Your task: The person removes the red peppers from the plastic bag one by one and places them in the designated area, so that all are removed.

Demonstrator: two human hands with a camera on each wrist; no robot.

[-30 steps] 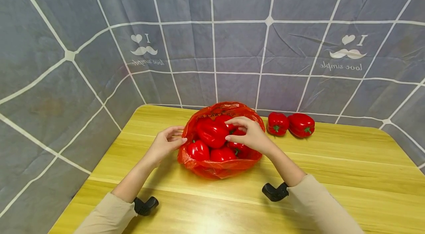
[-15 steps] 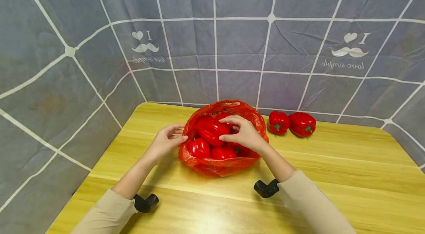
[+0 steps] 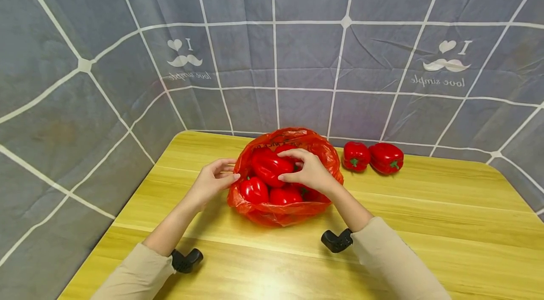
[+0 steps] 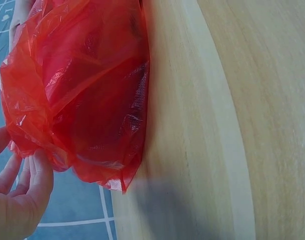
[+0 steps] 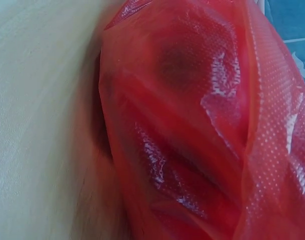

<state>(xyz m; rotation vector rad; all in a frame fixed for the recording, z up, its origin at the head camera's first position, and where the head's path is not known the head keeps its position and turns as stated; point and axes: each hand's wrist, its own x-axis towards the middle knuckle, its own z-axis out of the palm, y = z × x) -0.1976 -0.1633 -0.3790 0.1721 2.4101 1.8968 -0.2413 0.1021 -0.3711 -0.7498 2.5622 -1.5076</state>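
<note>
A thin red plastic bag point(image 3: 278, 217) stands wide-mouthed on the table, with several red bell peppers inside. My left hand point(image 3: 214, 180) pinches the bag's left rim; in the left wrist view its fingers point(image 4: 41, 172) are at the plastic edge. Reaching in from the right, my right hand point(image 3: 312, 173) grips a large red bell pepper point(image 3: 267, 167) on top of the pile, thumb and fingers curved over its right end. Below it lie another bell pepper point(image 3: 254, 190) and more, partly hidden by the hand. The bag's side point(image 5: 177, 130) fills most of the right wrist view, hiding the right hand there.
Two more red bell peppers, one upright point(image 3: 356, 157) and one on its side point(image 3: 386, 158), sit right of the bag near the back edge. The wooden table point(image 3: 446, 224) meets a grey curtain point(image 3: 306, 59) with white lines behind and at left.
My right hand has moved slightly left and closer onto the top bell pepper, its forearm shifting left too. The left hand stays at the bag's rim.
</note>
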